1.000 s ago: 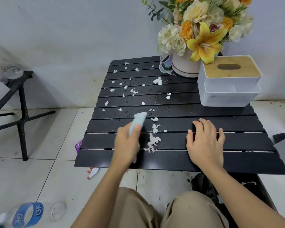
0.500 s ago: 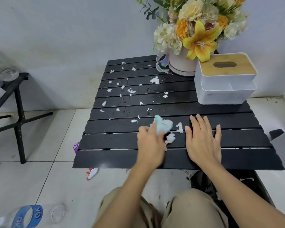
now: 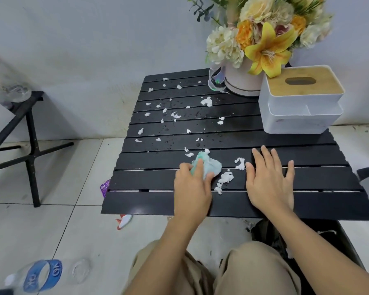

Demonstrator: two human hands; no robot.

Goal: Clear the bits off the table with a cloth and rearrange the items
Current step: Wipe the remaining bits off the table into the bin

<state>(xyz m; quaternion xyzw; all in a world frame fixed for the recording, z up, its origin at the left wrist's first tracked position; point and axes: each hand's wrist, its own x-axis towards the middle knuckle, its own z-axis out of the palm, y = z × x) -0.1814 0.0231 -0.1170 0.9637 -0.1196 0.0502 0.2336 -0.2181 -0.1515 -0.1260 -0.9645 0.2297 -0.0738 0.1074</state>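
A person seated at a low black slatted table (image 3: 285, 209) looks down at both hands. The left hand (image 3: 193, 188) presses a small crumpled pale green cloth (image 3: 207, 166) against the near-middle slats, fingers closed over it. The right hand (image 3: 270, 184) lies flat and open on the table, fingers spread, just right of the cloth. Between the two hands sits a small heap of white shredded bits (image 3: 225, 179), with another clump (image 3: 240, 163) touching the right hand's little finger side. Many more white scraps (image 3: 175, 116) and water droplets are scattered across the far left half of the table. At the far right corner stands a round white pot of yellow, orange and cream flowers (image 3: 262, 39), and just beside it a white tissue box (image 3: 300, 103) with a wooden lid. On the tiled floor at lower left lies a clear plastic bottle (image 3: 45, 275) with a blue label (the lettering is too distorted to read).
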